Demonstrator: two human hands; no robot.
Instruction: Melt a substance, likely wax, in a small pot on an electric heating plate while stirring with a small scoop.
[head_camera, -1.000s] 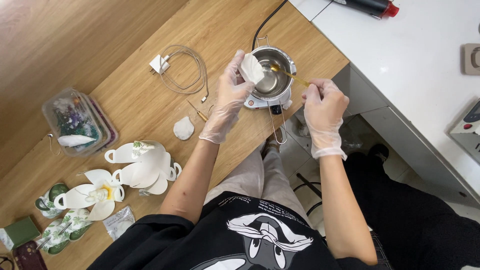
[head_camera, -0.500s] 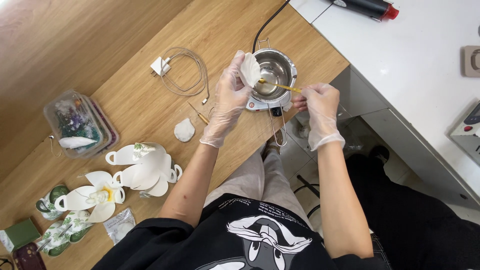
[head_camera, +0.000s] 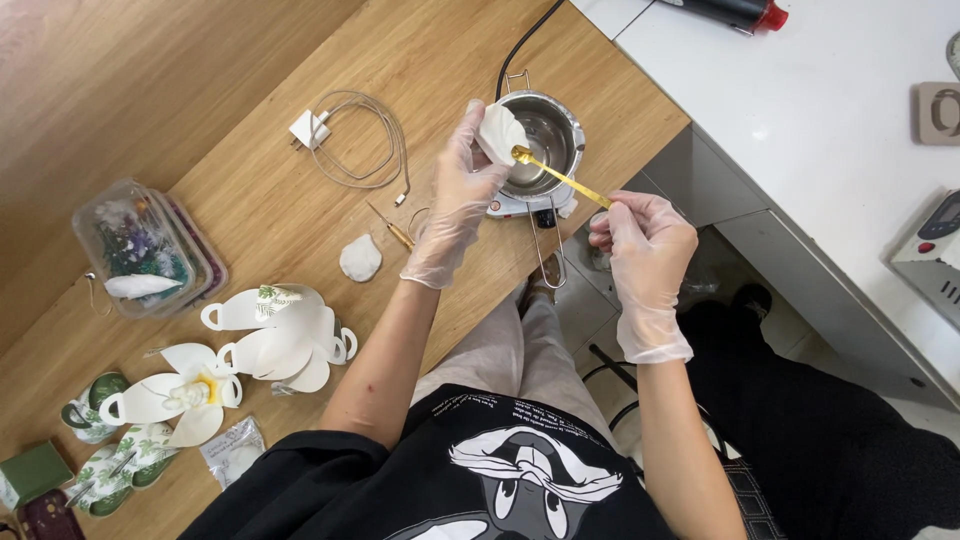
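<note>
From the head view I count one pot (head_camera: 545, 140), one spoon (head_camera: 560, 176) and two petals: my left hand (head_camera: 450, 205) pinches one petal (head_camera: 498, 132) over the pot's rim, my right hand (head_camera: 645, 240) grips the spoon, its bowl touching that petal, the other petal (head_camera: 359, 258) lying left of my left wrist.

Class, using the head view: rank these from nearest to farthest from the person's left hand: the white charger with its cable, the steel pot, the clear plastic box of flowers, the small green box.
Measured from the left hand:
1. Steel pot, just to its right, on the small heater.
2. White charger with its cable, to its left on the wooden table.
3. Clear plastic box of flowers, farther left.
4. Small green box, at the bottom-left corner.
</note>
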